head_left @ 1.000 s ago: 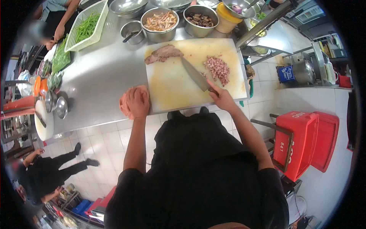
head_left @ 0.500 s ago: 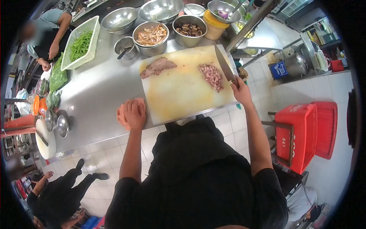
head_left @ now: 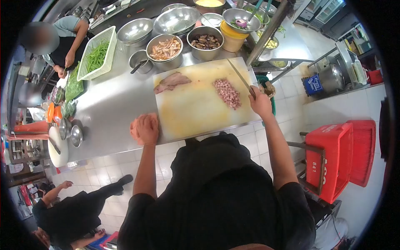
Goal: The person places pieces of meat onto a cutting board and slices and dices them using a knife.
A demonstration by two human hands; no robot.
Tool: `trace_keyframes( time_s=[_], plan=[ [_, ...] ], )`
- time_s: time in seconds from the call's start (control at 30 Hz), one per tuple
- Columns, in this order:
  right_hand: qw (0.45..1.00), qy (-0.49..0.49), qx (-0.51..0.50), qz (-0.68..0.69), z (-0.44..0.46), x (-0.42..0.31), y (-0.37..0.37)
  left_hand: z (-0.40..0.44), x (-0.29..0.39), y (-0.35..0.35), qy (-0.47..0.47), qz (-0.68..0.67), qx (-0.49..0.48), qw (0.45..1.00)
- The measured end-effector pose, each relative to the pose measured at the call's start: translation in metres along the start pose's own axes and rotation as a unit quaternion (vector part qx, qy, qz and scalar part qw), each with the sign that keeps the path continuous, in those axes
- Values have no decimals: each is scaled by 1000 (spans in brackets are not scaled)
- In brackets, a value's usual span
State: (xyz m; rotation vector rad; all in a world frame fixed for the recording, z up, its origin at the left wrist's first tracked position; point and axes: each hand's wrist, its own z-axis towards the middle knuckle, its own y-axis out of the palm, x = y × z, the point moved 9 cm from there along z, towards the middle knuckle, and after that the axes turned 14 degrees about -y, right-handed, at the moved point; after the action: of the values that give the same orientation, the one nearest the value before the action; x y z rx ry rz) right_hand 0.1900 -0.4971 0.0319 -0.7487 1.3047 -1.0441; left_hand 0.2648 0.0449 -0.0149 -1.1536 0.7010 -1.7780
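My right hand (head_left: 261,105) grips a knife (head_left: 241,78) by its handle at the right edge of the cutting board (head_left: 187,114). The blade slants up and left across the board, seen almost edge-on. Just left of it lies a pile of diced pinkish meat (head_left: 227,93). A larger uncut piece of meat (head_left: 172,81) rests near the board's far left corner. Beside the board's near left corner, my left hand (head_left: 146,130) is closed over a folded pink cloth (head_left: 135,127) on the steel counter.
Bowls of shredded food (head_left: 166,49) and dark sliced pieces (head_left: 205,42) stand behind the board. A basket of green vegetables (head_left: 112,50) is farther left, near a co-worker (head_left: 68,39). Another person (head_left: 75,208) stands lower left. A red bin (head_left: 327,160) is at right.
The knife has turned from showing its broad side to nearly edge-on, its tip shifting left. My left hand stays on the cloth. The person at lower left has moved, and the view has shifted slightly.
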Motion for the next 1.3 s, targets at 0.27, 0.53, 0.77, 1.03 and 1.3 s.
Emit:
trace_keyframes(
  time_s=[0.27,0.53,0.77,1.03,1.3],
  plan=[
    [996,-50,-69,1,9,-13,25,3,2,8,-44,50,-26,997],
    [998,23,13,50,-22,10,-1,2,2,13,-114,108,-43,987],
    [994,35,92,42,-59,16,17,1,-3,23,-69,141,-10,988],
    [999,39,19,33,-55,12,21,4,12,11,-98,133,18,986],
    [998,-37,59,10,-50,15,20,-3,6,13,-82,141,16,986]
  ],
)
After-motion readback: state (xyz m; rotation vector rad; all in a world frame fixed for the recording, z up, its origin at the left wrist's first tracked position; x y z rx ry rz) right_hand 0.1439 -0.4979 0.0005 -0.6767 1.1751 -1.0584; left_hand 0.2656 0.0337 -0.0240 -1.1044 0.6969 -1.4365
